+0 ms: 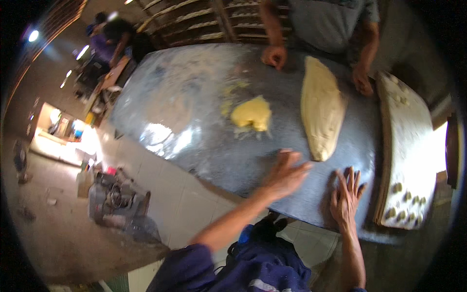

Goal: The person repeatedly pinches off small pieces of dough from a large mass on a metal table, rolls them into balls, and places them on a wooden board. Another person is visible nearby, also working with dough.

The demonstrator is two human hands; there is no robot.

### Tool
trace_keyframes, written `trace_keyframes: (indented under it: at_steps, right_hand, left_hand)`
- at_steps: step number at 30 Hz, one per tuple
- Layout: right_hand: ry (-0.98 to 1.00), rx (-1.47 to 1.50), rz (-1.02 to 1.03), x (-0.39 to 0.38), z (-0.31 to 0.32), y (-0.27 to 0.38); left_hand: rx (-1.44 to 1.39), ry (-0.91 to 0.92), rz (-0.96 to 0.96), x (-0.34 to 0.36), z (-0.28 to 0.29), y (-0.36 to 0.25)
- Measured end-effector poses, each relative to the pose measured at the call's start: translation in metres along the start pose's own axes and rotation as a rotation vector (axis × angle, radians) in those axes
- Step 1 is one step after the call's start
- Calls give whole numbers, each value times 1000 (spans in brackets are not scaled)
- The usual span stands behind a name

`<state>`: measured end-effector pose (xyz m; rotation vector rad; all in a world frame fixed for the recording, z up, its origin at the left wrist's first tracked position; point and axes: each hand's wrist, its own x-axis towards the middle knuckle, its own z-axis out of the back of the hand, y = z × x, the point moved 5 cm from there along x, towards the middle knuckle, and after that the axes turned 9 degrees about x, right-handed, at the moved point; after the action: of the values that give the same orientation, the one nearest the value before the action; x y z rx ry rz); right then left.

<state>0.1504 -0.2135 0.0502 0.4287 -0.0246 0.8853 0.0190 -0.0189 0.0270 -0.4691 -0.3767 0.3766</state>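
Note:
A long, flattened strip of pale dough (322,109) lies lengthwise on the dark, smooth worktable (214,160), its pointed end toward me. Just left of that end is my left hand (284,177), low over the tabletop, slightly blurred, its fingers loosely bent and apart with nothing seen in them. My right hand (346,197) rests on the table near its front edge, fingers spread, right of the dough's tip. A soft yellow mass (252,114), like butter or margarine, sits left of the dough with smears around it.
Across the table stands a co-worker in a grey shirt, one hand (275,57) left of the dough, the other (362,80) right of it. A pale board (406,160) bearing several small dough pieces is at the right. Machinery (114,199) stands on the floor at left; slatted racks are behind.

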Motion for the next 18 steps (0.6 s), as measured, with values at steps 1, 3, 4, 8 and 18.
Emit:
trace_keyframes:
  at_steps: [1, 3, 4, 8, 18]
  right_hand:
    - [-36, 101, -33, 10, -10, 7]
    - [97, 505, -7, -15, -40, -1]
    - [165, 554, -37, -29, -44, -5]
    - [94, 135, 143, -7, -16, -9]
    - [31, 91, 168, 18, -18, -4]
  left_hand:
    - [66, -10, -21, 13, -13, -11]
    - [211, -74, -112, -14, -13, -32]
    - [242, -39, -118, -27, -13, -39]
    - [293, 47, -109, -12, 11, 4]
    - [279, 223, -72, 8, 8, 16]
